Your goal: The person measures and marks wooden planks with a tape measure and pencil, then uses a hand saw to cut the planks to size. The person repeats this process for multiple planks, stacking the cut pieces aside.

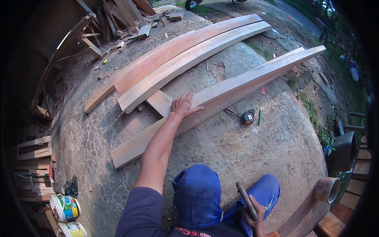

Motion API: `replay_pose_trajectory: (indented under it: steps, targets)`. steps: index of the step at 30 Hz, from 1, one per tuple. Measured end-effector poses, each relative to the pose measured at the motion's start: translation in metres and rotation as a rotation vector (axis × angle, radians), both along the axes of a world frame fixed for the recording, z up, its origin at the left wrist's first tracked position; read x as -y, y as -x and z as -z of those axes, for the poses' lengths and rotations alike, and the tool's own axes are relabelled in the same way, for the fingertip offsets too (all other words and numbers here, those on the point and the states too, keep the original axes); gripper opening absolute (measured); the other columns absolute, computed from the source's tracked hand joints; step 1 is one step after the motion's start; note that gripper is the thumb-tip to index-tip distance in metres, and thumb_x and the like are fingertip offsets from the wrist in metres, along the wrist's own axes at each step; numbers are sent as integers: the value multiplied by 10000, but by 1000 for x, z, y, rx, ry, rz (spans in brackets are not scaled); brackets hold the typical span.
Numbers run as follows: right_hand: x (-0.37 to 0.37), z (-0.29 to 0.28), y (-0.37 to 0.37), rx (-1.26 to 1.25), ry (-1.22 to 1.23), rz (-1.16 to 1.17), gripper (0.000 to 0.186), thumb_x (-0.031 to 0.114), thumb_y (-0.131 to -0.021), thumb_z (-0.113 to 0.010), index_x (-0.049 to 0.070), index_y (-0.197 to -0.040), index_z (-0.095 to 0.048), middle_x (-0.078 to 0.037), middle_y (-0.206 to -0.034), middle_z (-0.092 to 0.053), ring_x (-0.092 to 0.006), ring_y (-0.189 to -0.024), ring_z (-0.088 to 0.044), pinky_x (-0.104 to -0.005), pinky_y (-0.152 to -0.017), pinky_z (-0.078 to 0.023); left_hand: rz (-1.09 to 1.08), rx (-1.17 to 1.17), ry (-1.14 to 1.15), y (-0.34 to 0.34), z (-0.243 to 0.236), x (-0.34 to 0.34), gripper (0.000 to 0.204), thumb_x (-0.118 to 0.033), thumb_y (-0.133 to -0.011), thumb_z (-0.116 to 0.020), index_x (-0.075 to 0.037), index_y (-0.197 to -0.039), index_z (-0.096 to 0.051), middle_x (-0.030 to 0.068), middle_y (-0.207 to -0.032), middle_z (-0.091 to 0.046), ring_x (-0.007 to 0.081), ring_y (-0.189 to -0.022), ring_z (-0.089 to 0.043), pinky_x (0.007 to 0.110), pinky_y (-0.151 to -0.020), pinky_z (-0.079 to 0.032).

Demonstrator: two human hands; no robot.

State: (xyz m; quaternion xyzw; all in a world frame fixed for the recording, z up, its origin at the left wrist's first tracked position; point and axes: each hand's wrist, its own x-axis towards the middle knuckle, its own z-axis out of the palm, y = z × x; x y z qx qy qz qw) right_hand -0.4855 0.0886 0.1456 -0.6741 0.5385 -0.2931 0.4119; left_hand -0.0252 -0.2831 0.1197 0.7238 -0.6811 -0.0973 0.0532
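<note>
My left hand lies on a long wooden beam, thumb stretched to the right and fingers spread. It rests next to the end of another long plank stacked along the beam. Low on the right, my right hand is closed around a dark rod-shaped handle. From the handle's upper end a thin straight line runs up to the beam near my left hand. Whether it is a string or a blade seen edge-on, I cannot tell.
Beyond the beam lie curved timbers and a short cross board. A tape measure and a green pencil are on the ground to the right. Scrap wood litters the far left; paint buckets stand near left, a metal pipe right.
</note>
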Motion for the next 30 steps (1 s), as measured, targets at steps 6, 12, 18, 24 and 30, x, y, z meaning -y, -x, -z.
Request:
replay_pose_trajectory:
  steps: [6, 12, 18, 24, 30]
  targets:
    - [6, -33, 13, 82, 274, 326, 652, 13, -826, -698, -58, -1454, -541, -117, -965, -739, -165, -779, -675, -331, -772, -545, 80, 58, -34, -6, 3, -16, 988, -666, -698, -843, -224, -1489, -451, 128, -1300, -603, 339, -1242, -589, 549, -1011, -475]
    - [42, -27, -25, 245, 27, 579, 680, -12, -892, -689, -43, -1532, -463, -37, -856, -671, -86, -706, -572, -243, -662, -472, 82, -2, 118, 3, 5, -21, 791, -552, -730, -855, -190, -1346, -516, 126, -1199, -648, 359, -1139, -646, 506, -937, -528]
    - [78, -33, -47, 147, 168, 600, 627, 54, -912, -704, -55, -1496, -505, -60, -888, -693, -95, -689, -608, -247, -646, -500, 94, -28, 194, -9, -12, -5, 727, -509, -729, -867, -192, -1285, -523, 90, -1170, -670, 348, -1063, -683, 493, -877, -555]
    - [72, -28, -57, 115, 288, 570, 615, 18, -896, -731, -67, -1467, -521, -169, -1159, -736, -234, -1048, -718, -323, -936, -549, 314, 168, 348, -20, -43, 20, 755, -366, -694, -896, -173, -1313, -510, 100, -1257, -660, 347, -968, -691, 500, -778, -566]
    - [61, -31, -24, 5, 337, 611, 609, 8, -886, -718, -58, -1461, -528, -200, -1204, -736, -247, -1043, -744, -315, -921, -566, 438, 238, 592, -16, -17, 7, 717, -176, -675, -835, -204, -1287, -462, 76, -1379, -586, 354, -830, -666, 517, -663, -534]
